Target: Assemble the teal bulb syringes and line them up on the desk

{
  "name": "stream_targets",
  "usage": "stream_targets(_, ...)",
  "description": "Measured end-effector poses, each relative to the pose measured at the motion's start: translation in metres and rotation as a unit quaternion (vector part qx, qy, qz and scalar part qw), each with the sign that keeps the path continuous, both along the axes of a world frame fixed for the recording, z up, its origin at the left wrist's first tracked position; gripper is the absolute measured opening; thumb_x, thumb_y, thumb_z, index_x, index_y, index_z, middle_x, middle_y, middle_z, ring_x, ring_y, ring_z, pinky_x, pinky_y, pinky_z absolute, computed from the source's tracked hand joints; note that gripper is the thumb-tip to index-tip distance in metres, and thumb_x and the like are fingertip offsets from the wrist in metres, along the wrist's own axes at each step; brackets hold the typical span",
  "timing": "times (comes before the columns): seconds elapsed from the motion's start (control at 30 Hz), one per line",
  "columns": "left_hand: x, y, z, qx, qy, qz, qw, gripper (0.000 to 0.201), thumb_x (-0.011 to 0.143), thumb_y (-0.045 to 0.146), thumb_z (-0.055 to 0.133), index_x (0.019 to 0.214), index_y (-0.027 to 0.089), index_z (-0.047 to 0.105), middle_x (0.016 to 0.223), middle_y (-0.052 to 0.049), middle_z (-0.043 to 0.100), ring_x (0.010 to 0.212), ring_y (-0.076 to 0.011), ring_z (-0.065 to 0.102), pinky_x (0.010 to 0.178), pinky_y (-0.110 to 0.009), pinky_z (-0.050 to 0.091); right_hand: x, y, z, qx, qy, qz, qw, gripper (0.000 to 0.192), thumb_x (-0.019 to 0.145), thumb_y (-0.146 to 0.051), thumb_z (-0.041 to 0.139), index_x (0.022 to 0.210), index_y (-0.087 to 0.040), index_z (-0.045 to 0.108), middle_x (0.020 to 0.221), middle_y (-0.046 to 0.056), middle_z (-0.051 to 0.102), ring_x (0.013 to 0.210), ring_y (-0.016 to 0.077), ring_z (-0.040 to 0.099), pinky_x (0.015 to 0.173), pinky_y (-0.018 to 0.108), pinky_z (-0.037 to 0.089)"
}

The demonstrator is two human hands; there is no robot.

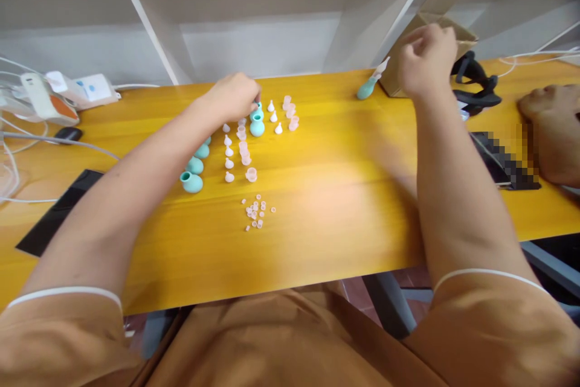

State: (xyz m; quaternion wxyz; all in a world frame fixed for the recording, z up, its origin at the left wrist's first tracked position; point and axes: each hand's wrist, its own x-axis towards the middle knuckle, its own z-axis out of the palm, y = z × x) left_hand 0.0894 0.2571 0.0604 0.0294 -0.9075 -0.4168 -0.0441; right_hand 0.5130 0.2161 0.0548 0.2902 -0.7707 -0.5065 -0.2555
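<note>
My left hand point(236, 97) reaches to the back middle of the table, its fingers closed at the neck of a teal squeeze bulb. Just in front of it stands another teal bulb point(257, 126) with an open neck. More teal bulbs point(191, 182) are lined up beyond my left forearm, which partly hides them. Small white cone tips point(229, 163) and clear pinkish cups point(251, 175) stand in rows between. My right hand point(428, 58) is raised by a cardboard box point(396, 67), fingers curled; what they hold, if anything, is hidden. An assembled teal bulb with a clear nozzle point(367, 89) lies left of the box.
Several tiny clear rings point(254, 212) are scattered near the table's middle. Chargers and cables point(90, 90) and a black flat panel point(57, 212) are at left. A black strap-like object point(478, 88), a dark phone-like slab point(492, 157) and another person's hand point(555, 133) are at right.
</note>
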Motion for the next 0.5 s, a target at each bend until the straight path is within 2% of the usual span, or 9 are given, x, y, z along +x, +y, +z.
stream_targets(0.07, -0.004, 0.001, -0.003, -0.003, -0.009, -0.011, 1.000, 0.015, 0.102, 0.022, 0.071, 0.115, 0.015, 0.072, 0.097, -0.002, 0.074, 0.086, -0.0187, 0.042, 0.099, -0.035, 0.047, -0.006, 0.002, -0.011, -0.041, 0.026, 0.029, 0.998, 0.068, 0.109, -0.048, 0.039, 0.088, 0.006, 0.076, 0.136, 0.027, 0.069, 0.127, 0.0145, 0.068, 0.089, 0.038, 0.044)
stream_targets(0.13, -0.007, -0.001, -0.003, -0.004, -0.028, -0.020, 0.999, 0.019, 0.102, 0.026, 0.070, 0.119, 0.015, 0.070, 0.098, -0.002, 0.073, 0.088, -0.0188, 0.043, 0.099, -0.035, 0.047, -0.013, 0.002, -0.019, -0.079, 0.055, 0.049, 0.994, 0.070, 0.107, -0.052, 0.044, 0.108, 0.010, 0.077, 0.150, 0.032, 0.058, 0.141, 0.0176, 0.062, 0.095, 0.039, 0.044)
stream_targets(0.2, -0.008, -0.007, 0.000, 0.002, -0.045, -0.011, 0.999, 0.025, 0.102, 0.027, 0.069, 0.125, 0.016, 0.069, 0.102, -0.002, 0.072, 0.091, -0.0191, 0.045, 0.099, -0.037, 0.047, -0.019, 0.004, -0.027, -0.111, 0.079, 0.067, 0.988, 0.065, 0.108, -0.048, 0.049, 0.134, 0.007, 0.071, 0.156, 0.033, 0.055, 0.149, 0.0156, 0.057, 0.102, 0.037, 0.044)
stream_targets(0.3, -0.009, -0.027, 0.013, 0.025, -0.046, 0.020, 0.998, 0.034, 0.103, 0.028, 0.064, 0.133, 0.015, 0.066, 0.108, -0.006, 0.072, 0.100, -0.0226, 0.052, 0.099, -0.041, 0.048, -0.029, 0.006, -0.034, -0.120, 0.090, 0.082, 0.985, 0.053, 0.111, -0.038, 0.054, 0.151, -0.006, 0.064, 0.156, 0.029, 0.059, 0.149, 0.0121, 0.056, 0.109, 0.034, 0.044)
stream_targets(0.4, -0.011, -0.055, 0.031, 0.045, -0.041, 0.009, 0.998, 0.037, 0.104, 0.029, 0.058, 0.135, 0.011, 0.067, 0.113, -0.014, 0.073, 0.118, -0.0316, 0.059, 0.102, -0.046, 0.049, -0.036, 0.009, -0.034, -0.101, 0.088, 0.082, 0.988, 0.043, 0.111, -0.028, 0.059, 0.146, -0.006, 0.070, 0.144, 0.027, 0.071, 0.140, 0.0166, 0.066, 0.108, 0.035, 0.047)
stream_targets(0.5, -0.018, -0.085, 0.050, 0.053, -0.081, -0.016, 0.995, 0.040, 0.103, 0.029, 0.057, 0.140, 0.016, 0.065, 0.115, -0.013, 0.075, 0.128, -0.0354, 0.060, 0.105, -0.047, 0.050, -0.043, 0.005, -0.021, -0.061, 0.084, 0.076, 0.992, 0.038, 0.110, -0.017, 0.057, 0.142, -0.004, 0.074, 0.133, 0.026, 0.077, 0.128, 0.0197, 0.073, 0.107, 0.035, 0.049)
